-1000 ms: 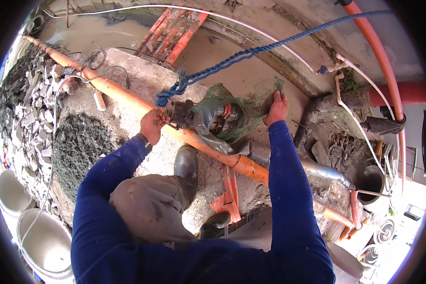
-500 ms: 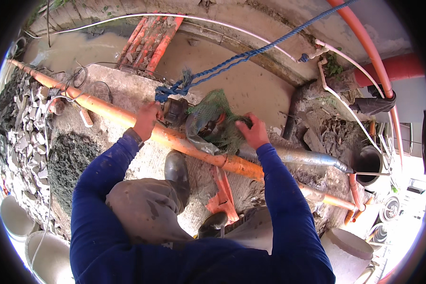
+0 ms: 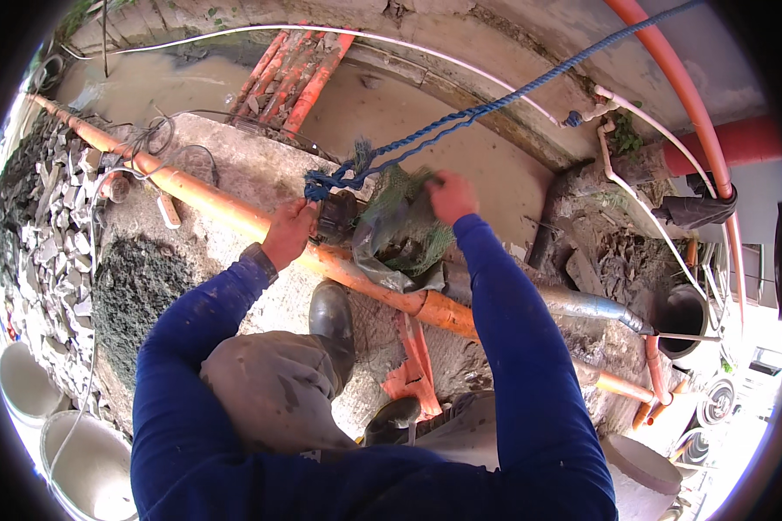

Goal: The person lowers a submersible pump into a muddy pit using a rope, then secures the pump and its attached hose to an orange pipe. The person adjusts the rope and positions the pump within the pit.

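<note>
A dark, round-bodied object [image 3: 337, 217], resembling a pump, lies beyond the orange pipe [image 3: 378, 289]. The knotted end of a blue rope [image 3: 321, 184] is right at it. My left hand [image 3: 290, 234] is closed beside the object, fingertips just below the knot; what they grip is hidden. Green netting [image 3: 401, 195] bunches around the object's right side, over a greyish plastic sheet or bag [image 3: 374, 260]. Slightly blurred, my right hand [image 3: 453, 198] is closed on the netting's upper right edge. Whatever lies under the mesh is hard to make out.
Muddy water [image 3: 495, 178] fills the channel beyond. A grey hose [image 3: 573, 304] runs right from the netting. Broken stones [image 3: 56, 252] and a dark gravel heap [image 3: 139, 286] lie left. My rubber boot [image 3: 332, 321] stands near the orange pipe; an orange strip [image 3: 414, 365] lies on the ground.
My right hand has moved up and away with the netting's edge, drawing the mesh up and baring more of the plastic. My left hand stays beside the dark object. The view has shifted slightly.
</note>
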Motion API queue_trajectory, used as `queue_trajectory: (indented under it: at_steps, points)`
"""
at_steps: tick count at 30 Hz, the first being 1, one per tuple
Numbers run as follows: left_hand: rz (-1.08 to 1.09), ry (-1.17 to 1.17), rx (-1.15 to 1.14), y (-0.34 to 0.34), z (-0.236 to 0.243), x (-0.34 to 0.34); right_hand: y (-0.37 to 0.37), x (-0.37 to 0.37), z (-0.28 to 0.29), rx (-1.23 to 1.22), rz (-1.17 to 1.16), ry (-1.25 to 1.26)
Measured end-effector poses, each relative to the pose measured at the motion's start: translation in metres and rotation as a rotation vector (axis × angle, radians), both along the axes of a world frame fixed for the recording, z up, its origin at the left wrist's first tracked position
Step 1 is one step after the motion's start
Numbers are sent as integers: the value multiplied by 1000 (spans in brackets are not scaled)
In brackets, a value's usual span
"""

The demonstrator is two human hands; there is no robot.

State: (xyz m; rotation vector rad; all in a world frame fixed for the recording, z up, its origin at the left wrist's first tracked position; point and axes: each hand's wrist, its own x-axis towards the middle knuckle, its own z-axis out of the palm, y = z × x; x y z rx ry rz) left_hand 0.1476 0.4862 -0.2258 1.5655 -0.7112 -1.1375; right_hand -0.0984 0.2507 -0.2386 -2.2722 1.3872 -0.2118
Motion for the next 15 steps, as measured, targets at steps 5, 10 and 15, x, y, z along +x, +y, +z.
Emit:
queue_trajectory:
  at_steps: [5, 10, 15]
  points:
    - [86, 107, -30, 10, -3, 8, -57, -110, -60, -59, -459, 15]
    - [111, 162, -14, 7, -24, 15, -10, -235, -170, -16, -539, 151]
    - [73, 49, 16, 35, -49, 36, 36, -257, -242, 490, -721, -41]
